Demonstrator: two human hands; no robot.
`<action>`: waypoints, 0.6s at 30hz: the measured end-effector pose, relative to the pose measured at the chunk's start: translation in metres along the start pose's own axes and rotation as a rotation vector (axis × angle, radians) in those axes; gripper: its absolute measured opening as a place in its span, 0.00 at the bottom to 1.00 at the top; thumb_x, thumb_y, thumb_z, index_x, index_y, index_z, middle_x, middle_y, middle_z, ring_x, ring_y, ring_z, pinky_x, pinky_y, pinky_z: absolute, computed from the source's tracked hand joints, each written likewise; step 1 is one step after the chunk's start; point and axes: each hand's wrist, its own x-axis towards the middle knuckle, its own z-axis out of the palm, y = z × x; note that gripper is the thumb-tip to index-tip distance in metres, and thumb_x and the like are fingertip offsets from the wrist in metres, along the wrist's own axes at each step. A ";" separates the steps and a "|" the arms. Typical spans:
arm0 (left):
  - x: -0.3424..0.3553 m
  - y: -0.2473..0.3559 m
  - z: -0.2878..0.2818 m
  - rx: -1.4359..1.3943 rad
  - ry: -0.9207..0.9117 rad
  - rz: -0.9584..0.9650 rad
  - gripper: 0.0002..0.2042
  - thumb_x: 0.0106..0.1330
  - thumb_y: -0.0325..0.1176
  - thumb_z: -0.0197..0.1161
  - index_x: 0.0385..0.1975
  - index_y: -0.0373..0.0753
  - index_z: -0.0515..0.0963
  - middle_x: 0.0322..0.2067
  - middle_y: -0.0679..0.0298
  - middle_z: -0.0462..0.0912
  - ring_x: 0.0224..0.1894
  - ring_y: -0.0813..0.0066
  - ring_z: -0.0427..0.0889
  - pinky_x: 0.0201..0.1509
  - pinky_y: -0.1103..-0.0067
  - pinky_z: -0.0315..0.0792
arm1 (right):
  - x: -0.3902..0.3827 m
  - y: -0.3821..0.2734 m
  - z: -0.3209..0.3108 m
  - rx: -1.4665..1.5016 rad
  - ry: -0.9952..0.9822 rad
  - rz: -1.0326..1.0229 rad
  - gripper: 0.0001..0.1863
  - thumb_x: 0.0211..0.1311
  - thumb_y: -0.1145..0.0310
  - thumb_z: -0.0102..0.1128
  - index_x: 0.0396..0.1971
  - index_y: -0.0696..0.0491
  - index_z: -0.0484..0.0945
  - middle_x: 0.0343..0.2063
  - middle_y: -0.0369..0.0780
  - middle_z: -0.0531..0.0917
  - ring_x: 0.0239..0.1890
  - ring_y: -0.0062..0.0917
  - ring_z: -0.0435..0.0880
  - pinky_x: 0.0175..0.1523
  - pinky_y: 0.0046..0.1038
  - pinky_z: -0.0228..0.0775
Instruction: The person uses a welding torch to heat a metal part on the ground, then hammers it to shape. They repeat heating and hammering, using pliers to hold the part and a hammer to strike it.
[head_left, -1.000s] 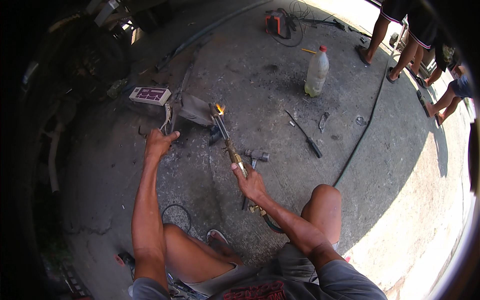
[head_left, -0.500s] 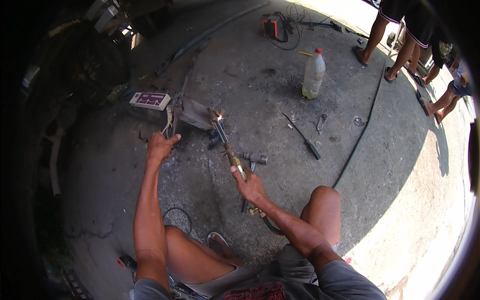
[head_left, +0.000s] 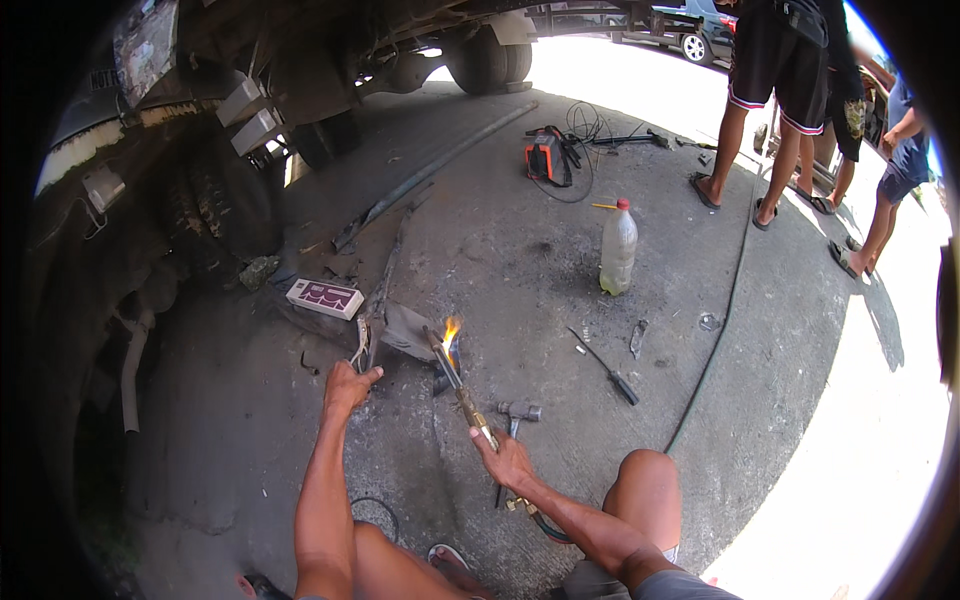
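My right hand (head_left: 506,458) is wrapped round the brass handle of a gas torch (head_left: 470,408), its tip pointing away from me. An orange and yellow flame (head_left: 452,330) burns at the tip, beside the right end of a grey metal piece (head_left: 408,332) low on the ground. My left hand (head_left: 349,386) is closed on the handles of a silvery pair of pliers (head_left: 361,347). The pliers' jaws are at the left part of the metal piece; their exact grip is unclear. Just beyond lies a white and purple carton (head_left: 325,298).
A hammer (head_left: 519,411) lies right of the torch. Further right are a black-handled rod (head_left: 612,374), a bottle (head_left: 619,250) and a hose (head_left: 722,345). An orange and black machine (head_left: 545,160) stands farther off. People (head_left: 775,100) stand far right; a truck's underside (head_left: 400,70) overhangs far left.
The view has tilted up, showing more of the truck and people. The torch flame has grown from a small bright spot to a taller orange flame. Both hands keep their holds.
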 end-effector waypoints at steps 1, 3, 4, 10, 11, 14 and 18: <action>0.002 -0.001 0.002 0.006 0.000 0.010 0.26 0.60 0.48 0.77 0.16 0.29 0.81 0.14 0.52 0.81 0.19 0.61 0.85 0.32 0.64 0.77 | -0.001 0.000 -0.002 -0.003 0.019 0.001 0.45 0.70 0.26 0.43 0.50 0.61 0.79 0.38 0.62 0.86 0.49 0.61 0.85 0.55 0.54 0.74; 0.006 0.005 0.010 0.012 -0.010 0.039 0.26 0.60 0.48 0.77 0.15 0.28 0.81 0.14 0.52 0.82 0.19 0.61 0.85 0.32 0.64 0.78 | 0.001 0.002 -0.013 -0.006 0.020 0.019 0.48 0.69 0.25 0.43 0.56 0.62 0.78 0.41 0.63 0.85 0.52 0.60 0.84 0.57 0.52 0.74; 0.004 0.008 0.010 0.008 0.000 0.052 0.26 0.60 0.48 0.77 0.15 0.28 0.81 0.14 0.51 0.82 0.19 0.61 0.86 0.31 0.64 0.78 | 0.001 0.003 -0.015 -0.004 0.011 0.030 0.50 0.69 0.25 0.43 0.58 0.63 0.78 0.43 0.64 0.85 0.54 0.60 0.84 0.58 0.52 0.74; -0.001 0.016 0.009 -0.052 -0.027 0.031 0.24 0.59 0.45 0.80 0.23 0.25 0.80 0.18 0.52 0.82 0.17 0.65 0.83 0.23 0.67 0.75 | 0.007 0.009 -0.018 -0.021 0.065 0.023 0.49 0.68 0.24 0.42 0.58 0.61 0.78 0.44 0.65 0.85 0.54 0.61 0.83 0.59 0.53 0.73; 0.001 0.019 0.010 -0.035 -0.035 0.033 0.24 0.59 0.44 0.80 0.23 0.25 0.80 0.18 0.52 0.82 0.17 0.65 0.83 0.22 0.68 0.74 | 0.009 0.011 -0.019 -0.029 0.078 0.022 0.50 0.68 0.24 0.42 0.58 0.61 0.78 0.44 0.65 0.85 0.55 0.61 0.83 0.60 0.53 0.73; 0.002 0.011 0.005 -0.013 -0.037 0.014 0.23 0.59 0.43 0.80 0.24 0.26 0.79 0.18 0.53 0.82 0.17 0.66 0.83 0.21 0.69 0.74 | 0.002 0.002 -0.019 -0.016 0.033 0.026 0.50 0.68 0.23 0.41 0.58 0.61 0.78 0.46 0.65 0.85 0.56 0.61 0.82 0.60 0.53 0.72; 0.000 0.013 0.010 -0.089 -0.008 0.004 0.23 0.59 0.43 0.79 0.26 0.25 0.78 0.20 0.55 0.82 0.17 0.67 0.83 0.22 0.70 0.74 | 0.000 0.003 -0.020 -0.010 -0.009 0.050 0.50 0.67 0.22 0.39 0.56 0.58 0.80 0.45 0.64 0.84 0.56 0.60 0.82 0.61 0.52 0.72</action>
